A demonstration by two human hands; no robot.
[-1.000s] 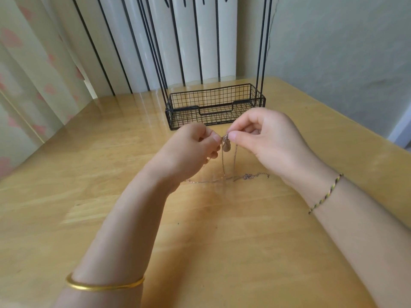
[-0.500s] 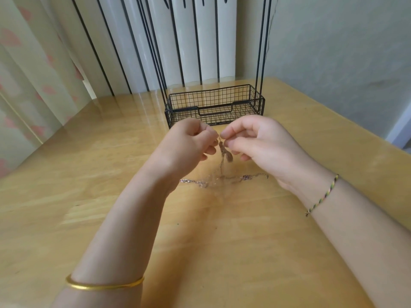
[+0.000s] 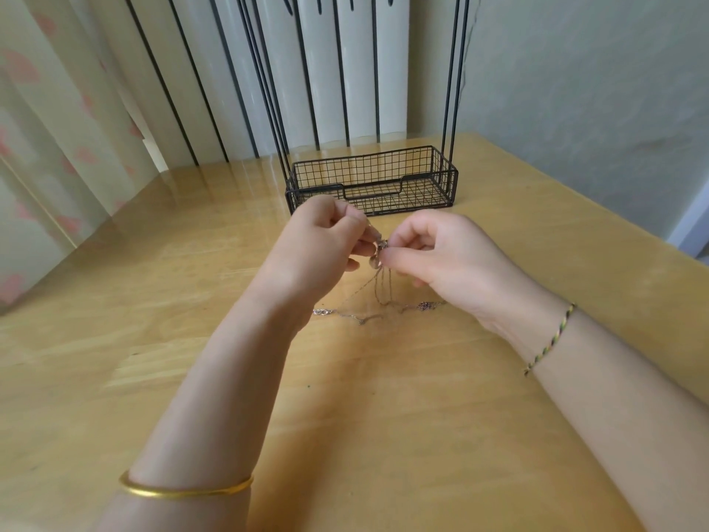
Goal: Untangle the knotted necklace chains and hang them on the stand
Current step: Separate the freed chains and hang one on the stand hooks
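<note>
Thin silvery necklace chains point(image 3: 378, 297) hang in a tangle between my two hands, their lower ends trailing on the wooden table point(image 3: 345, 378). A small pendant sits at the top of the tangle. My left hand point(image 3: 318, 247) pinches the chains from the left with curled fingers. Facing it, my right hand point(image 3: 441, 259) pinches the same knot between thumb and forefinger. The black wire stand point(image 3: 372, 182) rises just behind my hands, with a mesh basket as its base and tall thin rods that run out of the top of the frame.
A striped curtain and a patterned curtain hang behind the table's far and left edges. A pale wall runs along the right edge. I wear a gold bangle on the left forearm and a braided cord on the right wrist.
Both hands have kept pinching the knot and dropped slightly toward the table. More chain lies spread out on the wood to the left.
</note>
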